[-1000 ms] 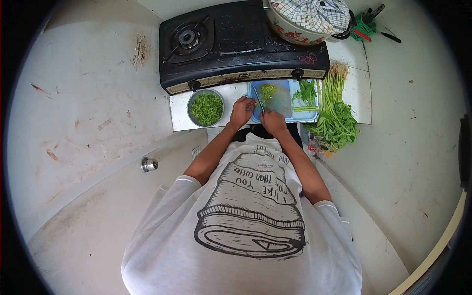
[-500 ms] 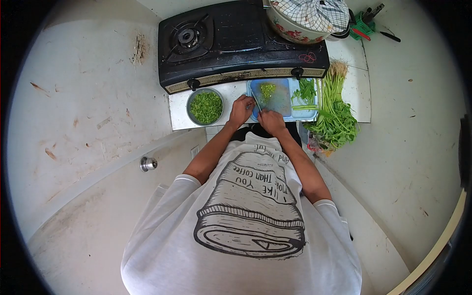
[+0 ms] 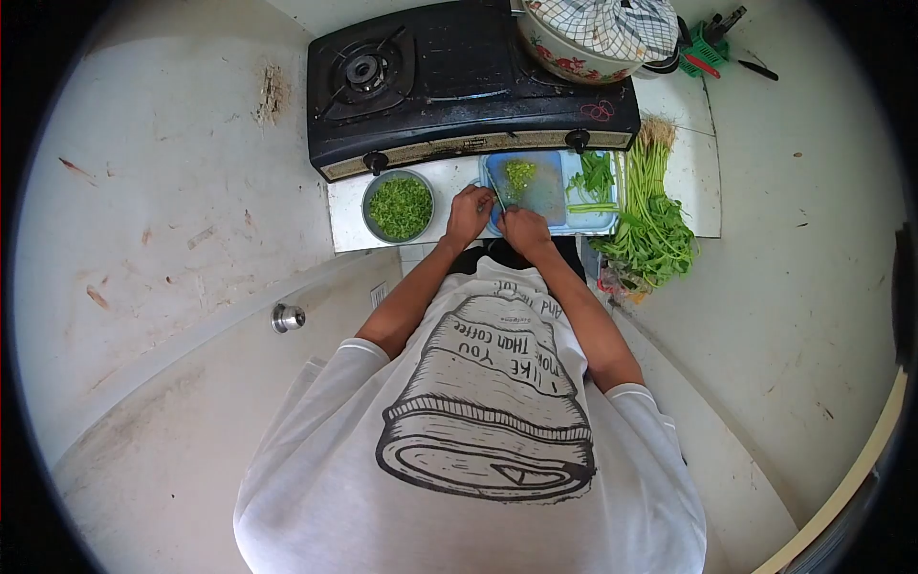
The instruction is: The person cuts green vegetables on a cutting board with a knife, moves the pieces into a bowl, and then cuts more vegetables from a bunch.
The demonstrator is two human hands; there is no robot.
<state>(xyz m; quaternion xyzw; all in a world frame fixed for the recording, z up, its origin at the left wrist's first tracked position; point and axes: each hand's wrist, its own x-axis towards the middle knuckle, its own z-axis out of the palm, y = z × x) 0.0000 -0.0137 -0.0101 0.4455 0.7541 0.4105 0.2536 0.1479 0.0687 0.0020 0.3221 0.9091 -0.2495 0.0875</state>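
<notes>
My right hand [image 3: 525, 231] is closed round the handle end of a knife [image 3: 498, 196], whose blade points up and left over the blue cutting board [image 3: 550, 198]. My left hand [image 3: 469, 212] is at the board's left edge, beside the blade, with its fingers pinched; what they hold is too small to make out. Chopped green pieces [image 3: 519, 174] lie on the board above the blade. Cut leaves [image 3: 595, 174] and stalks [image 3: 593, 208] rest at the board's right side. Left of my hands stands a round bowl [image 3: 367, 209] full of chopped greens [image 3: 401, 208].
Behind the board is a black gas stove [image 3: 467, 86] with a cloth-covered flowered pot [image 3: 574, 62] on its right. A bunch of leafy greens [image 3: 655, 225] hangs over the counter's front edge at right. A green basket [image 3: 706, 50] with utensils is at the upper right.
My right hand has shifted very slightly up and left with the knife. My left hand is almost unmoved.
</notes>
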